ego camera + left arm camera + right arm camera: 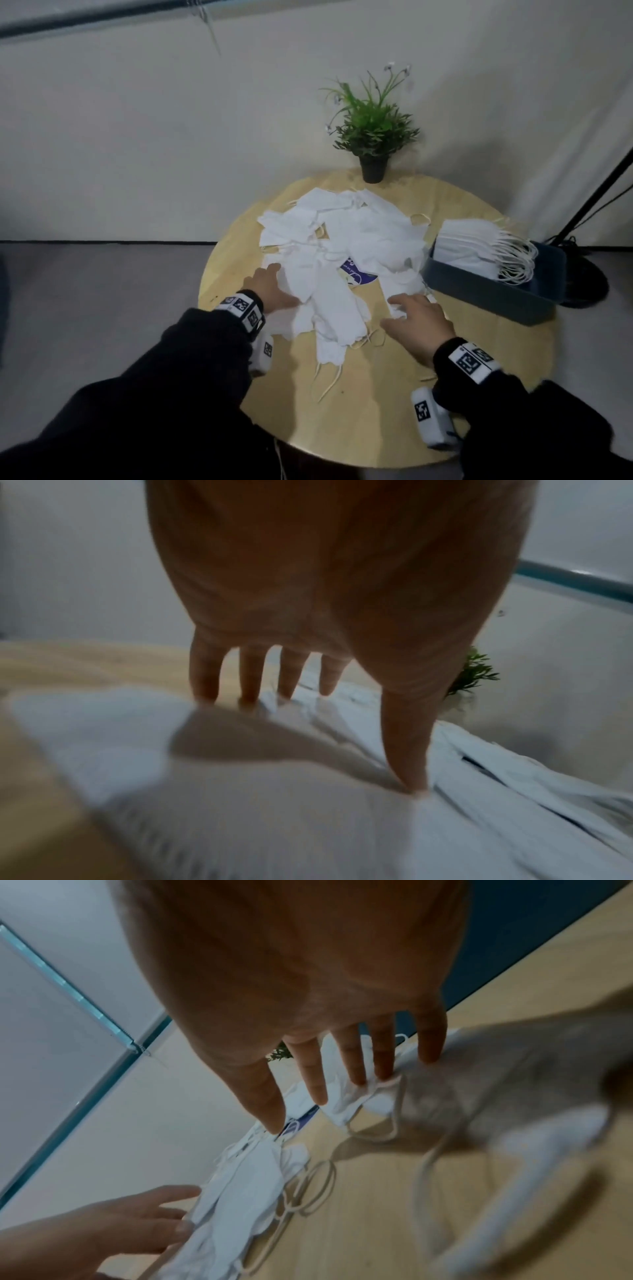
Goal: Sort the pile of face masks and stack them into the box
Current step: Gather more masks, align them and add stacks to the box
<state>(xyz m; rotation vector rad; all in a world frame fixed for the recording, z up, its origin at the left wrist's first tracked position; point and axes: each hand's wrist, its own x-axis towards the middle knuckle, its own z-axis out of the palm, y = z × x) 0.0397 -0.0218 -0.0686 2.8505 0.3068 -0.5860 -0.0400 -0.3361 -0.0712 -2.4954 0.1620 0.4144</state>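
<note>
A loose pile of white face masks (342, 240) covers the middle of the round wooden table (394, 394). A dark blue box (496, 294) at the table's right holds a stack of sorted masks (472, 246). My left hand (270, 287) lies flat with straight fingers on the pile's left edge; its fingertips (250, 696) and thumb press on a mask (274, 804). My right hand (414, 318) is spread over a mask (359, 1096) at the pile's near right, fingers straight and touching it. The left hand (120, 1226) also shows low in the right wrist view.
A potted green plant (373, 137) stands at the table's far edge. Something blue and printed (352, 270) peeks out under the pile. Ear loops (329, 380) trail toward the near edge. A black stand (589, 205) leans at the right, beyond the box.
</note>
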